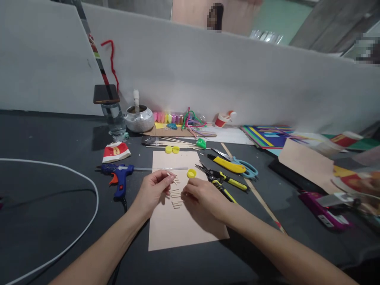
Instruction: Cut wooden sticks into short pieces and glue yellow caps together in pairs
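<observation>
On a sheet of pale paper lie several short wooden sticks, roughly in rows between my hands. My left hand is closed in a pinch at the sticks' left side, with the pale tip of a short stick showing at the thumb and forefinger. To the right of the rows, my right hand rests low over the paper with its fingers curled together; whatever they hold, if anything, is hidden. Just beyond it sits a small round yellow cap. Two more yellow caps are at the paper's far edge.
A blue glue gun with a clear glue stick lies left. Pliers, a yellow cutter and blue-handled scissors lie right. Farther back are a metal pot and a water jar. A white cable curves at left.
</observation>
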The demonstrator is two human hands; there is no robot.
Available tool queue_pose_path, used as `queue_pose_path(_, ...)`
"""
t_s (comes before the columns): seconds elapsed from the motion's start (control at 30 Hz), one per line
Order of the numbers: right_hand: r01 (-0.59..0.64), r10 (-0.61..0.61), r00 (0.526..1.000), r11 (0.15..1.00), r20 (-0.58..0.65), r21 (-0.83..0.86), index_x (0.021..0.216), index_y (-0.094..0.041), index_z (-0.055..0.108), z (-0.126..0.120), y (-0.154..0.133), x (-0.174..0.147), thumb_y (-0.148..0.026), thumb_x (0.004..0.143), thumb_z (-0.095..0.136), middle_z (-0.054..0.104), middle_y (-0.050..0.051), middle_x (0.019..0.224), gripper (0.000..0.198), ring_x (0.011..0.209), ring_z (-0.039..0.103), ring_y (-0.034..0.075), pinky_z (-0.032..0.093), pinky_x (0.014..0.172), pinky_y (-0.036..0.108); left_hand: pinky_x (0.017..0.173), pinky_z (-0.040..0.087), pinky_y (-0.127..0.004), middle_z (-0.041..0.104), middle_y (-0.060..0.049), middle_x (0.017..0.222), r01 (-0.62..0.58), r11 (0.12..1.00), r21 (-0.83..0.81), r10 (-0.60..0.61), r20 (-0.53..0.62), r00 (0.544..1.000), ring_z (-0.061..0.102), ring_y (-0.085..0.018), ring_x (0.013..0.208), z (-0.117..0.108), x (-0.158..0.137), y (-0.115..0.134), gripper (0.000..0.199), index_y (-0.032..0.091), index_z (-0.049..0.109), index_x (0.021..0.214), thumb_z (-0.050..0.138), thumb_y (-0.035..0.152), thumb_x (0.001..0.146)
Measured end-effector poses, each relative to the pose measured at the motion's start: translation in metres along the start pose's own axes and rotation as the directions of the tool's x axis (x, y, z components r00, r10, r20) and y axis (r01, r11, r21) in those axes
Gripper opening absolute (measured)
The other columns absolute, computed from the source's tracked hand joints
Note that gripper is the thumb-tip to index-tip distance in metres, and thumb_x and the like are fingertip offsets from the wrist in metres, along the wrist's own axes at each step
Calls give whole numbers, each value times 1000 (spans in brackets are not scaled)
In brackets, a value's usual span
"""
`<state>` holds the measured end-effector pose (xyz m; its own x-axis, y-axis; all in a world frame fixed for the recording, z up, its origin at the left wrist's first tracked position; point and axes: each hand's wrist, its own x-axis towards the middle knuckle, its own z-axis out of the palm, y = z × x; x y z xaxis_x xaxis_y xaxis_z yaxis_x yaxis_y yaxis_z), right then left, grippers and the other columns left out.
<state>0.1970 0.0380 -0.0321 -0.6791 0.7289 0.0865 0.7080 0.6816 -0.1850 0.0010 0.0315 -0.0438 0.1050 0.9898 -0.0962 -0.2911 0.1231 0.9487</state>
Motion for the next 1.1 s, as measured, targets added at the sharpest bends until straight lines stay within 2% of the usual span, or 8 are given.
queue_pose_path(0.17,-46,44,999,998,24,49,87,-14,65,4,-3,4,-27,96,61,66,1,86,16,81,64,15,55,76,34,51,48,-23,58,5,69,-13,997,82,9,43,999,54,-9,54,-3,0,-3,15,14,64,88,64,28,93)
queue_pose_path(0.3,-113,115,993,981,-5,159,87,-14,64,1,-1,1,-33,95,62,66,1,84,21,77,64,15,55,73,33,56,53,-26,65,0,82,-18,989,149,12,37,999,60,-11,62,-4,2,-6,17,14,64,96,63,31,94)
queue_pose_path(0.43,-203,249,965,914,-88,351,91,-14,64,-10,0,2,-33,98,59,64,0,81,21,71,63,13,55,66,29,60,55,-28,66,-1,87,-15,981,193,8,38,999,63,-13,67,-2,0,-7,18,14,65,98,63,32,94)
queue_pose_path(0.57,-210,311,943,831,-116,515,89,-13,63,-10,-8,11,-33,98,59,63,-1,78,22,68,62,12,54,63,28,60,55,-28,67,-1,87,12,979,203,-25,63,998,63,-13,68,-1,-3,-8,19,14,65,97,62,32,94)
queue_pose_path(0.8,-136,272,957,730,-102,670,83,-14,61,1,-11,19,-35,97,59,60,-2,74,25,66,59,12,51,62,27,56,53,-26,65,0,83,67,988,142,-76,59,995,61,-11,63,-3,2,-11,18,14,64,96,62,32,94)
queue_pose_path(0.9,-66,193,976,693,-97,718,103,-16,64,-3,-6,17,-34,94,61,62,0,82,21,74,60,13,51,68,28,50,50,-23,62,2,76,118,989,93,-126,84,988,57,-9,56,-4,2,-9,18,13,64,93,61,32,95)
queue_pose_path(0.97,-19,122,989,673,-86,740,120,-19,62,-7,-3,15,-34,89,68,63,1,91,35,78,59,14,51,72,28,49,49,-22,60,4,70,155,986,58,-161,113,980,54,-8,52,-4,0,-7,19,13,63,88,62,30,95)
queue_pose_path(1.1,42,44,994,668,-96,743,120,-23,68,-11,2,12,-34,85,73,63,1,92,36,79,58,14,49,75,28,46,48,-21,56,7,59,209,978,10,-208,158,965,50,-6,44,-1,-3,-1,22,14,61,74,68,28,89)
